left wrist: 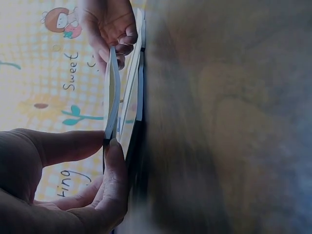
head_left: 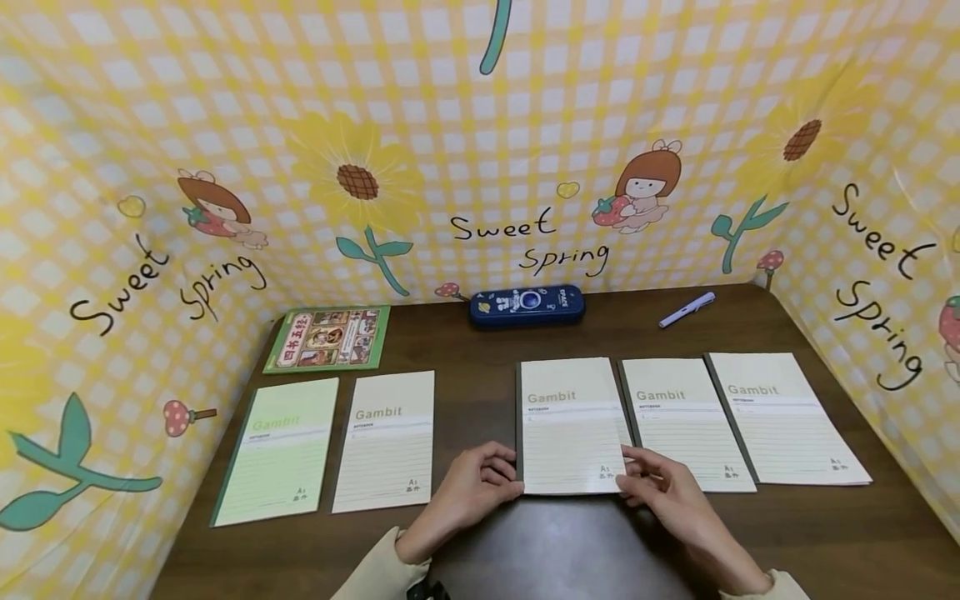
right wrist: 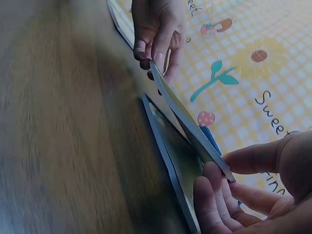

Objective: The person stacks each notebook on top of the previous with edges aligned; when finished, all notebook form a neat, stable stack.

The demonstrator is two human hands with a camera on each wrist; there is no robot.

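Both hands hold one cream notebook (head_left: 572, 417) with "Gambit" on its cover and a dark spine. My left hand (head_left: 480, 483) pinches its lower left corner between thumb and fingers. At the lower right corner, my right hand (head_left: 663, 492) does the same. The wrist views show the notebook raised off the table, its pages (left wrist: 115, 92) bowed slightly apart. Just right of it lies a second notebook (head_left: 686, 425), partly covered by my right hand, and beyond that another notebook (head_left: 787, 417). Left of my left hand are a cream notebook (head_left: 386, 442) and a pale green notebook (head_left: 281, 450).
A dark blue pencil case (head_left: 527, 308) stands at the back of the brown table (head_left: 442, 333). Behind the right notebooks lies a lavender pen (head_left: 687, 309). A green-bordered picture book (head_left: 327, 338) is at the back left. Yellow checked cloth (head_left: 465, 150) walls three sides.
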